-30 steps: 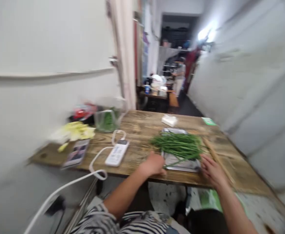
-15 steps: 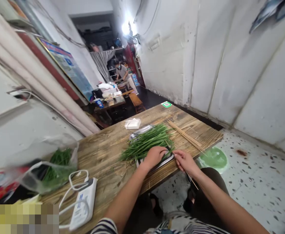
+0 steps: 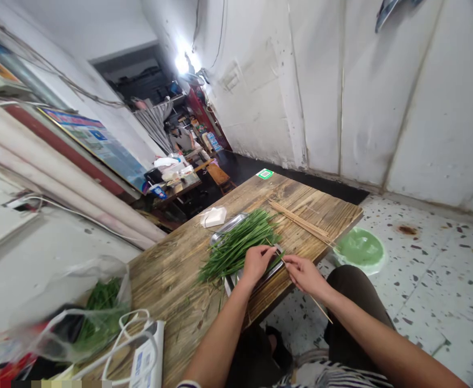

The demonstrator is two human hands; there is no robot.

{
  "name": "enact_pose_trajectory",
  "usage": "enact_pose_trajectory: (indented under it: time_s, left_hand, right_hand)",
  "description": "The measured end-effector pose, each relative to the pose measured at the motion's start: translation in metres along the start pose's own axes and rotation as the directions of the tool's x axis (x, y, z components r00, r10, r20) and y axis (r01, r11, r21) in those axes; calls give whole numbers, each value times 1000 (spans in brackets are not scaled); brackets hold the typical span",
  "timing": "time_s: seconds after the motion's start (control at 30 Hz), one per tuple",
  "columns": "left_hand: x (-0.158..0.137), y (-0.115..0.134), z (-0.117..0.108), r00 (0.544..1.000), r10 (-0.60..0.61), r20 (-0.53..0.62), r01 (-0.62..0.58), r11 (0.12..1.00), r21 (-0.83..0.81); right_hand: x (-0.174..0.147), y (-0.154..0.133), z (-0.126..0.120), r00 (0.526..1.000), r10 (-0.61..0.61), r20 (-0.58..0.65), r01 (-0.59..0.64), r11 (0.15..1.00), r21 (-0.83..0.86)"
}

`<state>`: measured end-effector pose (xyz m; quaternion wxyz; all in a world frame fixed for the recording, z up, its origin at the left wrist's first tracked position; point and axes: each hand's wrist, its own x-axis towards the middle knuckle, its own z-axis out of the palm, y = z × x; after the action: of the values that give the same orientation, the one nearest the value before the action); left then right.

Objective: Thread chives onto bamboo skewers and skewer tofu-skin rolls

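Rough wooden tabletop in a narrow, white-walled room. Long green stalks lie heaped across a metal tray in front of the seated person. Over the tray's near end is the left hand, fingertips bent close together; whether they grip a stalk is unclear. Just beside it, the right hand pinches a thin stick, which slants down past the table edge. A loose bundle of sticks lies right of the stalks, a white box beyond the tray. Farther left are a clear plastic bag of greens and a white power strip.
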<state>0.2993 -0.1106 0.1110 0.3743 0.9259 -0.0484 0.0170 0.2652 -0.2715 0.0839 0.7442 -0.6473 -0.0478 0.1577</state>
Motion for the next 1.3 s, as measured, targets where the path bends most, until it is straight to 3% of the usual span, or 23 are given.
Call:
enact_pose_trajectory:
  time_s: [0.23, 0.33, 0.4, 0.47, 0.53, 0.67, 0.77, 0.87, 1.03, 1.2, 1.3]
  left_hand:
    - [-1, 2, -14, 999, -17, -51, 18, 1000, 15]
    - [-9, -4, -38, 983, -35, -183, 70, 980, 188]
    - [-18, -12, -62, 963, -38, -269, 138, 921, 364]
    - [-29, -23, -84, 970, -89, -224, 192, 849, 492]
    - [-38, -33, -100, 966, -161, -205, 243, 838, 488]
    - [-44, -50, -106, 919, -273, -284, 303, 951, 67]
    - [-40, -54, -98, 884, -336, -326, 263, 933, -248]
    - [-35, -46, -92, 863, -425, -273, 217, 800, -559]
    - [-19, -11, -98, 909, -405, -97, 134, 506, -852]
    - [3, 28, -124, 930, -327, -167, -46, 348, -936]
    - [9, 31, -136, 905, -346, -248, -162, 258, -953]
  right_hand:
    - [-4, -1, 5, 999, 23, 47, -23, 1000, -10]
    - [-13, 2, 0, 998, 37, 48, -36, 999, -12]
    - [-22, 5, -6, 998, 53, 33, -53, 999, -8]
    - [-31, 9, -11, 997, 72, 14, -72, 997, 4]
    - [-37, 12, -13, 997, 77, -15, -76, 997, 31]
    - [-39, 12, -10, 996, 40, -83, -33, 996, 85]
    - [-35, 11, -9, 995, 49, -84, -41, 994, 104]
    - [-33, 12, -9, 995, 76, -61, -69, 991, 117]
    - [-34, 14, -6, 993, 96, -65, -88, 989, 120]
    - [-35, 16, -5, 992, 105, -63, -97, 988, 124]
    - [-35, 16, -6, 993, 102, -65, -93, 988, 126]
